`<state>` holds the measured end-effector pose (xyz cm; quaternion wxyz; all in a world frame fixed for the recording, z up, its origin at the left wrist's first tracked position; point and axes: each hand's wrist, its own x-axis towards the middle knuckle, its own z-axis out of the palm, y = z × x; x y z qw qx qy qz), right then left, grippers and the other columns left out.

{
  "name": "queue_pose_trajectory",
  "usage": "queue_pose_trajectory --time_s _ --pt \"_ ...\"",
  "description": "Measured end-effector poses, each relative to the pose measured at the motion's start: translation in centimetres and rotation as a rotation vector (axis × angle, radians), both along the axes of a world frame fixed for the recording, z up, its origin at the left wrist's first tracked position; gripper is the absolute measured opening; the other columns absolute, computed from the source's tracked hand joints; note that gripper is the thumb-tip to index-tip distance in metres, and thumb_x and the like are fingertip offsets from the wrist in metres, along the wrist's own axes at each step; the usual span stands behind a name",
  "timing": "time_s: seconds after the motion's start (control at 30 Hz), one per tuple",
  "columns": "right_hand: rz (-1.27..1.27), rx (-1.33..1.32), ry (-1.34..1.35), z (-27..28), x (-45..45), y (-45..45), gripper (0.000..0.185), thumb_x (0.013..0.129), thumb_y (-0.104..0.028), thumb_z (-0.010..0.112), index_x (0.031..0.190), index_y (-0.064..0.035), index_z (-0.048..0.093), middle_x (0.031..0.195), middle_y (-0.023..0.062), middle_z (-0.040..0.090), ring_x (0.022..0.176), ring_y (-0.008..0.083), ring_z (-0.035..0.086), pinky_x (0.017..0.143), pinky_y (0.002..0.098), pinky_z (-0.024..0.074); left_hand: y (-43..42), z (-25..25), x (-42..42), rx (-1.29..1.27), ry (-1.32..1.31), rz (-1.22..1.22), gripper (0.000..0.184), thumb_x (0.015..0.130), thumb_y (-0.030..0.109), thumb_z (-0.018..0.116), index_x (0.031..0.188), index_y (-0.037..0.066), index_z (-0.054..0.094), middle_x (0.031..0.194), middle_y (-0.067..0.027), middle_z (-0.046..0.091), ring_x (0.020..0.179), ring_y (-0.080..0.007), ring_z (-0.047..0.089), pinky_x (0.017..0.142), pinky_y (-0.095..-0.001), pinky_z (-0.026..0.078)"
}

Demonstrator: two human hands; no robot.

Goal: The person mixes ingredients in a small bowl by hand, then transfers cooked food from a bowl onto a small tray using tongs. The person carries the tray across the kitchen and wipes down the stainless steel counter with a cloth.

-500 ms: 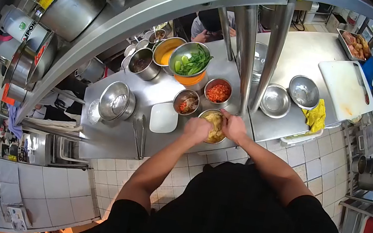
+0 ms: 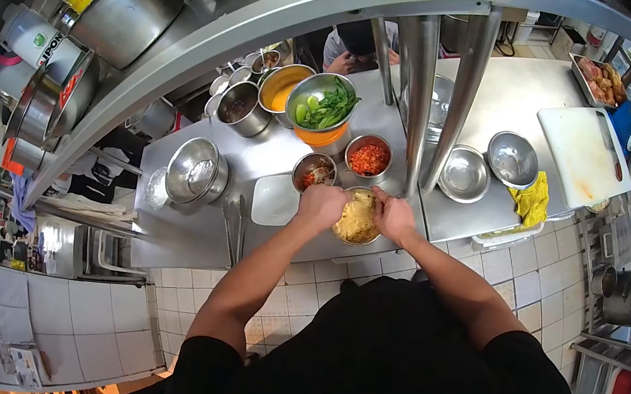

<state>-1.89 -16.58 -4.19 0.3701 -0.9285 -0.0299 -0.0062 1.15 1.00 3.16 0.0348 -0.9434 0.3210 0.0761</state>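
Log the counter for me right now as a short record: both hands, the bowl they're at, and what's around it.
Left hand: at the bowl's left rim; grip unclear
Right hand: at its right rim
Contents: yellow food
Beyond bowl: red food, chopped; farther back, greens
Left of bowl: white dish
Right: yellow cloth

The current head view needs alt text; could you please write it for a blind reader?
A person's left hand and right hand are at opposite sides of a round metal bowl of yellowish food on a grey metal counter. Beyond are round metal bowls of chopped red food and green leafy vegetables.
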Motion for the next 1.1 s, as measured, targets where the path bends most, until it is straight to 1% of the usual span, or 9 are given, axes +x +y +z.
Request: queue_pose_trajectory --time_s 0.17,0.3,0.43,0.53,0.67,0.73,0.87,0.97,1.1 --pt "-0.022 0.021 0.017 0.6 -0.2 0.3 0.034 0.082 -0.016 0.045 0.114 -0.0165 0.057 0.078 0.0223 0.060 0.072 0.0386 0.058 0.071 0.0472 0.0469 -0.4 -4.6 -3.1 0.056 0.089 0.134 0.018 0.079 0.018 0.047 0.086 0.009 0.060 0.081 -0.0126 0.063 0.071 -0.0315 0.062 0.060 -0.0426 0.049" --pt "0.004 -0.033 0.063 0.4 -0.2 0.0 0.035 0.082 -0.018 0.045 0.115 -0.0150 0.055 0.082 0.0219 0.061 0.075 0.0379 0.059 0.072 0.0464 0.0477 -0.5 0.3 -4.3 0.038 0.217 0.080 0.018 0.078 0.016 0.046 0.086 0.009 0.060 0.082 -0.0135 0.063 0.072 -0.0338 0.061 0.061 -0.0441 0.049" --pt "0.008 -0.019 0.081 0.8 -0.2 0.4 0.036 0.082 -0.018 0.045 0.116 -0.0152 0.055 0.081 0.0221 0.061 0.075 0.0379 0.060 0.072 0.0464 0.0477 -0.6 -2.3 -2.2 -0.165 -0.075 0.274 0.021 0.079 0.020 0.045 0.079 0.005 0.060 0.081 -0.0147 0.063 0.072 -0.0310 0.063 0.060 -0.0432 0.049" --pt "0.010 -0.029 0.094 1.2 -0.2 0.2 0.037 0.081 -0.017 0.044 0.116 -0.0158 0.055 0.081 0.0219 0.061 0.074 0.0379 0.060 0.072 0.0468 0.0478 -3.1 -3.4 -3.7 -0.050 0.112 0.279 0.021 0.080 0.020 0.044 0.077 0.007 0.060 0.082 -0.0142 0.063 0.072 -0.0312 0.063 0.060 -0.0438 0.049" --pt "0.000 -0.044 -0.005 0.6 -0.3 0.1 0.036 0.080 -0.017 0.047 0.115 -0.0167 0.057 0.074 0.0236 0.059 0.068 0.0392 0.058 0.067 0.0469 0.0480 -1.4 -0.3 -3.9 -0.098 0.153 0.107 0.018 0.079 0.019 0.045 0.078 0.010 0.060 0.082 -0.0130 0.063 0.074 -0.0332 0.062 0.062 -0.0444 0.049" --pt "-0.003 -0.016 0.095 0.9 -0.3 0.3 0.038 0.080 -0.017 0.045 0.116 -0.0169 0.055 0.081 0.0220 0.061 0.074 0.0383 0.060 0.072 0.0476 0.0479 -0.8 -0.9 -2.8 -0.135 0.061 0.168 0.015 0.077 0.017 0.047 0.077 0.008 0.060 0.084 -0.0112 0.064 0.073 -0.0305 0.062 0.061 -0.0432 0.049" --pt "-0.034 -0.005 0.108 0.8 -0.3 0.4 0.038 0.079 -0.017 0.046 0.116 -0.0173 0.055 0.081 0.0222 0.061 0.075 0.0382 0.059 0.073 0.0476 0.0476 -0.1 -3.2 -1.6 -0.057 -0.174 -0.131 0.021 0.075 0.015 0.050 0.087 0.005 0.064 0.090 -0.0106 0.064 0.078 -0.0264 0.064 0.061 -0.0369 0.051" --pt "-0.032 0.003 0.089 0.2 -0.1 0.4 0.038 0.079 -0.017 0.047 0.117 -0.0171 0.055 0.082 0.0218 0.061 0.076 0.0376 0.059 0.073 0.0469 0.0473 -0.6 -3.4 -2.8 0.095 0.047 0.264 0.019 0.071 0.013 0.050 0.074 0.008 0.068 0.075 -0.0154 0.064 0.073 -0.0298 0.064 0.064 -0.0396 0.051" --pt "-0.039 0.035 0.019 -0.2 -0.6 0.8 0.035 0.080 -0.014 0.046 0.114 -0.0152 0.057 0.076 0.0220 0.060 0.071 0.0388 0.058 0.068 0.0471 0.0468 -0.2 -0.7 -2.1 0.020 0.171 0.264 0.018 0.069 0.015 0.051 0.074 0.009 0.068 0.075 -0.0156 0.064 0.071 -0.0324 0.063 0.063 -0.0414 0.051"
